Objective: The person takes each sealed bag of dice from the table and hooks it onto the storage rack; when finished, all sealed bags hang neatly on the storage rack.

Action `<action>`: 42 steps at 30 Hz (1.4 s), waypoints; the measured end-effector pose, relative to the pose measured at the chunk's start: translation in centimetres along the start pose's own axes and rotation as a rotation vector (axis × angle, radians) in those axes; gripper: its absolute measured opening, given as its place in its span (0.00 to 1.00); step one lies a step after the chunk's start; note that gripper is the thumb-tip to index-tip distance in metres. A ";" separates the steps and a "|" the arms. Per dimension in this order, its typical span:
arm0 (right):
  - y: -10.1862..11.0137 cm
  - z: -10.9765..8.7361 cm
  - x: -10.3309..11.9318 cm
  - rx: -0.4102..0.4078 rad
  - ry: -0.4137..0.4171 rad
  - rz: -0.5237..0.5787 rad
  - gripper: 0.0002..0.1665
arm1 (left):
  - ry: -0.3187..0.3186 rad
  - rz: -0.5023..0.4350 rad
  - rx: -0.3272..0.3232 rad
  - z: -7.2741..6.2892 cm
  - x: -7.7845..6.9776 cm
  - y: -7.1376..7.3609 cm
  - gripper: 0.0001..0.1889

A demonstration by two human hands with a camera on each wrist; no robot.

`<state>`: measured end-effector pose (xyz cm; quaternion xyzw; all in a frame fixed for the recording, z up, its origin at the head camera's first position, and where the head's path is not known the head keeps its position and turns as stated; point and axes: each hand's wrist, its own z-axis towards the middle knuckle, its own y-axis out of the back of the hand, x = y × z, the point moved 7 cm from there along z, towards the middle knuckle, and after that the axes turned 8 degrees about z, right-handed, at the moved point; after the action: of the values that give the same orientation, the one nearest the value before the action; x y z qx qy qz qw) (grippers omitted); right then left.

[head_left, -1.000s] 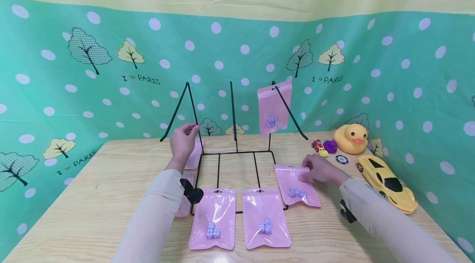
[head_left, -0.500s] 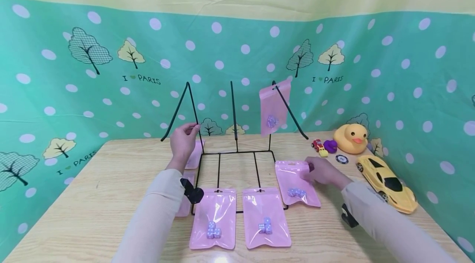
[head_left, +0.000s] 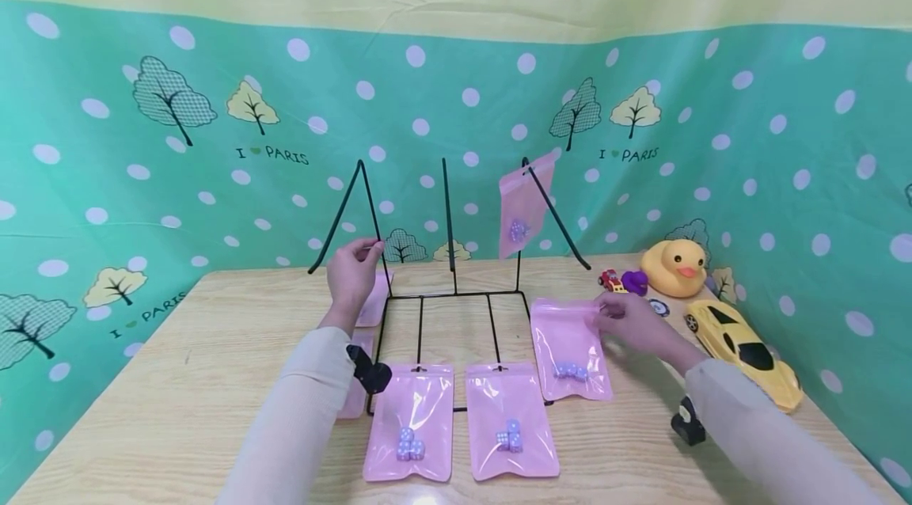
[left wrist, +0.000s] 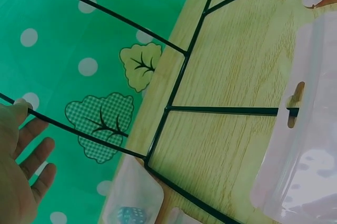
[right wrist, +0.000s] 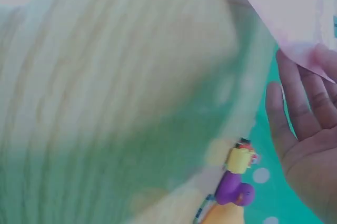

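Note:
With thumb and fingertips my left hand (head_left: pixel 352 275) pinches the left upright of a black wire rack (head_left: pixel 492 294); the left wrist view shows that grip on the thin rod. At the rack's right side, my right hand (head_left: pixel 636 323) pinches the upper right corner of a pink zip bag (head_left: pixel 566 335). Several lilac dice (head_left: pixel 570 371) lie in its bottom. Another pink bag (head_left: pixel 527 204) of dice hangs tilted from the right upper hook. Two dice bags, one at front left (head_left: pixel 419 410) and one at front right (head_left: pixel 506 402), hang from the lower prongs.
Partly behind my left arm are more pink bags (head_left: pixel 374 303). At right stand a yellow duck (head_left: pixel 673 271), a purple duck (head_left: pixel 635 282), a small red toy car (head_left: pixel 610 280), a poker chip (head_left: pixel 659 307) and a yellow toy car (head_left: pixel 744 355). A green curtain (head_left: pixel 456 125) backs the table.
My right hand has shifted right and slightly up, raising the top of the pinched bag. The hanging bag has swung round a little. My left hand keeps its place on the rack.

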<state>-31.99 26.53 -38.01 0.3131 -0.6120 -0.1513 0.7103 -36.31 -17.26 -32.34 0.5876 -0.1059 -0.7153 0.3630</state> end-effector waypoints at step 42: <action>5.4 -9.3 14.9 -0.010 0.493 0.292 0.16 | 0.013 -0.016 0.003 -0.2 0.2 -0.1 0.18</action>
<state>-20.91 24.11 -23.55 0.2456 -0.4585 0.0304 0.8535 -36.22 -17.22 -32.59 0.5937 -0.0998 -0.7141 0.3571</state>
